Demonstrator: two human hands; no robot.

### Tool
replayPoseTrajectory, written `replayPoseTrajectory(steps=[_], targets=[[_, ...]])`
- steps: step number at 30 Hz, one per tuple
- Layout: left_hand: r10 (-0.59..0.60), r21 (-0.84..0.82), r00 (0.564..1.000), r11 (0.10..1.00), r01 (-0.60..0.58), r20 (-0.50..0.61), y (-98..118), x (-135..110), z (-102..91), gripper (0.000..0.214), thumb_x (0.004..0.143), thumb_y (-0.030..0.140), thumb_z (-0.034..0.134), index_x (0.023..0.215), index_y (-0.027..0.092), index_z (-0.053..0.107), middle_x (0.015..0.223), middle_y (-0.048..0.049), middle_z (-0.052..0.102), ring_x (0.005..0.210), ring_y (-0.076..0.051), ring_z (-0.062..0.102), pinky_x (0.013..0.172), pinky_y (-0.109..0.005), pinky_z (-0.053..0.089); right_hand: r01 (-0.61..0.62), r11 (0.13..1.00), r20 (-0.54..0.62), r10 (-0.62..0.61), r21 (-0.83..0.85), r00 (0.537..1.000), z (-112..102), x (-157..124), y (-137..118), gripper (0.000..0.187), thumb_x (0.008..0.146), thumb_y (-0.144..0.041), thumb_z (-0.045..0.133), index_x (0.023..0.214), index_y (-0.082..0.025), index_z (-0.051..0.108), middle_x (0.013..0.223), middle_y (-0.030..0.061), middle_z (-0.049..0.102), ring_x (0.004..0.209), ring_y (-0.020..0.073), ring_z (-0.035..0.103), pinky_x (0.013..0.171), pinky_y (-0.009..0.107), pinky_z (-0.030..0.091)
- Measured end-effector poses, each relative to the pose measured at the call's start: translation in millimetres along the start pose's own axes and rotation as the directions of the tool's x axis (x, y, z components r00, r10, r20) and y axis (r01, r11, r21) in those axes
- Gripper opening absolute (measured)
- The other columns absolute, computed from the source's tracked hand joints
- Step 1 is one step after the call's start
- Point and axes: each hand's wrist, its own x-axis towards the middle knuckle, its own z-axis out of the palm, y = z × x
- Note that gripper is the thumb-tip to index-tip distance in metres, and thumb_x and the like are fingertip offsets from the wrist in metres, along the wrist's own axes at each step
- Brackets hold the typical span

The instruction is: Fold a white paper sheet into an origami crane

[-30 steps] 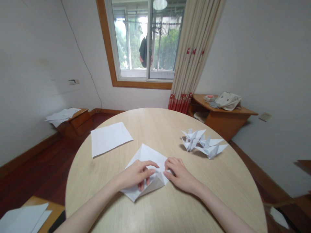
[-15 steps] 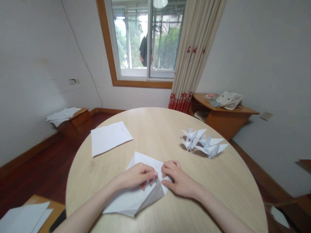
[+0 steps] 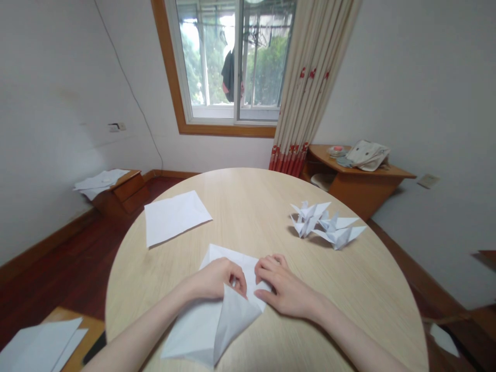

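A creased white sheet of paper [image 3: 194, 320] lies on the near part of the round table, one flap standing up toward me. Behind that flap, my left hand [image 3: 220, 279] is closed, its fingers curled down and the tips partly hidden by the paper. My right hand [image 3: 287, 289] rests on the sheet's right corner, fingers bent over it with the thumb low at the edge. Several folded white paper cranes [image 3: 325, 227] stand in a cluster at the right of the table. Another white sheet [image 3: 176, 219] lies flat at the far left.
The pale round table [image 3: 251, 201] fills the middle. A wooden side desk [image 3: 360, 191] with a cloth bag [image 3: 368, 155] stands at the back right. More paper sheets [image 3: 42, 343] lie on a low surface at the lower left, and others [image 3: 101, 181] on a cabinet behind.
The paper's raised flap has opened wider and now stands in front of my left fingers. My left hand has dipped behind it. My right hand stays at the right corner.
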Motion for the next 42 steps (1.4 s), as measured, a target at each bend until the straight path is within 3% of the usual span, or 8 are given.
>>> replayPoseTrajectory(steps=[5,10,18,22,29,31,36,42], targets=[[0.127,0.096,0.992,0.987,-0.125,-0.020,-11,4,0.7,0.001,0.068,0.017,0.075,0.067,0.017,0.074,0.061,0.0016,0.062,0.061,-0.011,0.053,0.060,-0.020,0.038,-0.024,0.999,-0.005,0.023,-0.022,1.000,0,1,-1,0.008,0.088,-0.023,0.057,0.084,-0.021,0.050,0.094,0.0021,0.057,0.097,0.0208,0.051,0.095,0.042,0.029],[0.131,0.098,0.991,0.987,-0.127,-0.030,-13,7,4.7,0.002,0.070,0.015,0.074,0.070,0.017,0.074,0.062,0.0022,0.060,0.059,-0.010,0.051,0.058,-0.020,0.036,-0.037,0.999,0.005,0.037,-0.026,0.999,-2,0,-2,0.011,0.087,-0.022,0.060,0.083,-0.020,0.050,0.093,0.0018,0.056,0.096,0.0205,0.050,0.094,0.041,0.029],[0.126,-0.106,0.992,0.986,-0.126,-0.004,-5,8,4.8,0.007,0.073,0.026,0.074,0.075,0.019,0.077,0.074,0.0004,0.057,0.065,-0.010,0.047,0.061,-0.021,0.036,-0.027,1.000,0.008,0.027,-0.005,1.000,0,1,1,0.011,0.086,-0.019,0.060,0.082,-0.020,0.050,0.093,0.0017,0.055,0.095,0.0198,0.050,0.093,0.039,0.030],[0.048,-0.203,0.998,0.978,-0.039,0.039,-3,7,1.4,0.034,0.080,0.049,0.066,0.070,0.017,0.074,0.078,-0.0012,0.059,0.071,-0.013,0.052,0.069,-0.024,0.039,-0.031,0.999,0.005,0.031,0.005,0.999,0,1,2,0.012,0.085,-0.019,0.061,0.081,-0.019,0.050,0.093,0.0018,0.054,0.095,0.0197,0.050,0.092,0.039,0.030],[0.049,-0.137,0.996,0.990,-0.039,0.069,4,7,-1.5,0.083,0.088,0.075,0.022,0.069,0.014,0.075,0.065,-0.0032,0.057,0.065,-0.014,0.047,0.067,-0.025,0.036,-0.031,0.999,-0.001,0.031,0.021,1.000,2,0,2,0.012,0.085,-0.018,0.062,0.082,-0.019,0.050,0.093,0.0018,0.054,0.097,0.0198,0.050,0.092,0.039,0.030],[0.012,-0.107,0.997,0.994,-0.004,0.079,6,8,-1.2,0.081,0.085,0.077,0.027,0.067,0.014,0.074,0.065,-0.0023,0.057,0.062,-0.013,0.046,0.064,-0.025,0.035,-0.022,1.000,-0.006,0.022,0.017,1.000,3,0,2,0.010,0.086,-0.019,0.060,0.083,-0.019,0.051,0.094,0.0020,0.054,0.097,0.0197,0.050,0.092,0.039,0.031],[-0.115,-0.080,0.987,0.989,0.125,0.114,4,11,0.2,0.052,0.066,0.067,0.069,0.064,0.016,0.073,0.065,0.0013,0.056,0.061,-0.011,0.046,0.056,-0.023,0.031,-0.009,1.000,-0.009,0.009,0.017,1.000,3,0,3,0.009,0.088,-0.020,0.057,0.082,-0.019,0.051,0.093,0.0019,0.054,0.096,0.0193,0.049,0.091,0.038,0.031],[-0.038,-0.002,0.994,0.999,0.038,0.103,3,9,-0.8,0.034,0.058,0.049,0.084,0.074,0.020,0.076,0.069,0.0026,0.058,0.063,-0.011,0.047,0.056,-0.022,0.030,-0.019,0.999,0.003,0.019,0.029,1.000,4,0,4,0.011,0.086,-0.020,0.060,0.081,-0.019,0.050,0.092,0.0013,0.054,0.097,0.0193,0.049,0.091,0.038,0.030]])
